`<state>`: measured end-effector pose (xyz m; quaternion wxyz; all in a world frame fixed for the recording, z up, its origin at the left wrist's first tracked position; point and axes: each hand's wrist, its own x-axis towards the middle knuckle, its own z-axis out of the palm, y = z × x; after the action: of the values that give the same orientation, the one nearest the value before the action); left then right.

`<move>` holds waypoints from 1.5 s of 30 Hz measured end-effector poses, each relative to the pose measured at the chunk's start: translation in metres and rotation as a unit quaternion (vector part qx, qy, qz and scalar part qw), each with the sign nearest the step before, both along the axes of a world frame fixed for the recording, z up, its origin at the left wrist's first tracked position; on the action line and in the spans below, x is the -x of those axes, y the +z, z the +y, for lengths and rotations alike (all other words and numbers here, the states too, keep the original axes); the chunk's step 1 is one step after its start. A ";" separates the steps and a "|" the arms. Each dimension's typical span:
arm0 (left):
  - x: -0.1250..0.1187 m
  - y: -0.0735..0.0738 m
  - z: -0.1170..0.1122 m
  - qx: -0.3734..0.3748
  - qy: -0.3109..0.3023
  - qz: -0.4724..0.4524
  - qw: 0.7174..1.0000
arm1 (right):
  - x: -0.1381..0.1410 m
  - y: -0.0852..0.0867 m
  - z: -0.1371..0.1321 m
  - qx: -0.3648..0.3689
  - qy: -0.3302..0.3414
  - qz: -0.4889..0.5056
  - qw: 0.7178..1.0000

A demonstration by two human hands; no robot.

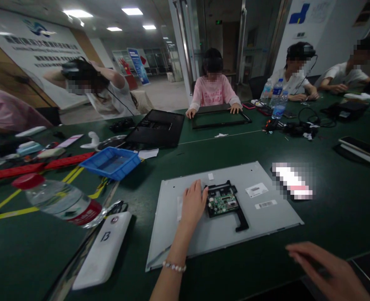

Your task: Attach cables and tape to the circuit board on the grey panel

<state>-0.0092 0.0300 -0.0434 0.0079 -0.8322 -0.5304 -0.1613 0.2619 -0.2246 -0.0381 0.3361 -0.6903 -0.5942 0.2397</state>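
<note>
On inspection, your grey panel (279,215) lies flat on the desk (213,148), near the middle of its near edge, back side up. On it, about midway between the panel's left and right edges, sits the black bracket (242,220) around the green circuit board (222,205). Your left grip (193,200) rests over the panel just left of the bracket, fingers long and lying side by side, closed on nothing visible; the thumb comes up to the bracket's left edge (whether it touches or presses, you cannot tell from this angle). Your right grip (329,267) hangs by the desk's near edge, toward its right, fingers loosely extended and nothing seen between them, well apart from the panel. The step in hand is judged to be handling the bracket against the panel. To do it well, take the bracket by its plastic rim and keep your fingertips off the board, whose components would likely suffer under a push. Spread the left palm's load, since a thin panel may flex, and bring the right to the bracket's opposite side so that any force stays even. Watch the bright phone (293,179), just beyond the panel's right edge: a swung corner could strike it.
</note>
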 end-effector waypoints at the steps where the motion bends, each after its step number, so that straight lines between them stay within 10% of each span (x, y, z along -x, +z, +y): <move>1: -0.001 0.000 0.000 -0.001 -0.002 0.001 1.000 | 0.010 0.008 0.018 -0.014 0.016 0.007 1.000; 9: -0.003 0.000 -0.005 -0.005 -0.010 0.013 1.000 | 0.044 0.057 0.191 -0.152 0.171 -0.045 0.972; 16: -0.005 0.001 -0.008 -0.014 -0.008 0.022 1.000 | 0.070 0.033 0.289 -0.151 0.333 -0.257 0.895; 30: -0.003 -0.003 -0.009 -0.024 -0.007 0.032 0.999 | 0.086 0.001 0.272 -0.138 0.238 -0.232 0.933; 45: -0.003 -0.006 -0.008 -0.034 0.005 0.043 0.998 | 0.089 -0.019 0.266 -0.172 0.280 -0.137 0.935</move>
<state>-0.0058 0.0220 -0.0498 0.0599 -0.8349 -0.5280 -0.1433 0.1733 0.0418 -0.0574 0.2845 -0.4538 -0.8357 0.1212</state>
